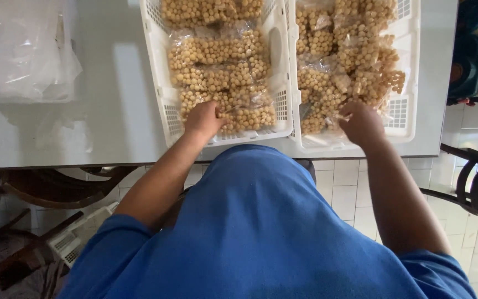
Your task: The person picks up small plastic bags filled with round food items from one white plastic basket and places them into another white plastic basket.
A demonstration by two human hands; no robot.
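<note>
Clear snack bags: left hand grip pinching bag; right hand grip pinching loose bag

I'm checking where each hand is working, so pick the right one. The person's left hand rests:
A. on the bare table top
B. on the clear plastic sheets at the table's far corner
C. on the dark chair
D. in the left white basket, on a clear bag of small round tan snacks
D: the left hand sits inside the left white basket, touching a clear snack bag; the right hand is in the right white basket.
</note>
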